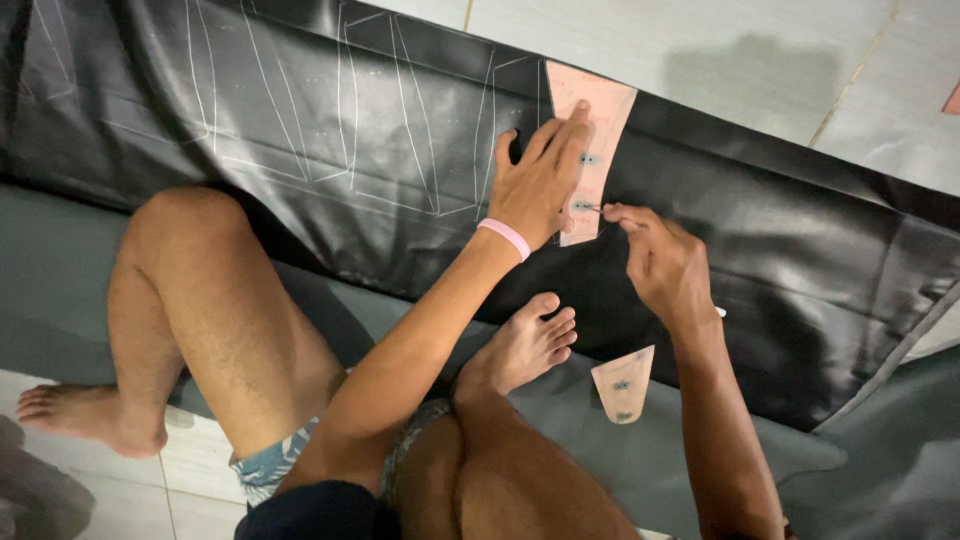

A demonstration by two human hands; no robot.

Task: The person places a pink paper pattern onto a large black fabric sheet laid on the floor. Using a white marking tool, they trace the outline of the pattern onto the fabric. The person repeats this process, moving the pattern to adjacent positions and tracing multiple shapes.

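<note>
Your hands work at a pink template on black sheet

Your left hand (540,180) lies flat and open, fingers spread, pressing the pink template (592,150) onto the black leather-like sheet (330,140); your right hand (655,255) pinches a thin marking tool (590,208) at the template's lower hole. White traced outlines (400,120) lie left of it, and a smaller tan template (622,385) rests near your foot (520,345)

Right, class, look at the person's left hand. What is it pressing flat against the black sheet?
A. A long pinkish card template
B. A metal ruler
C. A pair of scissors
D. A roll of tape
A: the left hand, with a pink wristband, lies flat on a long pinkish card template on the black sheet, while the right hand works at the template's edge.
</note>
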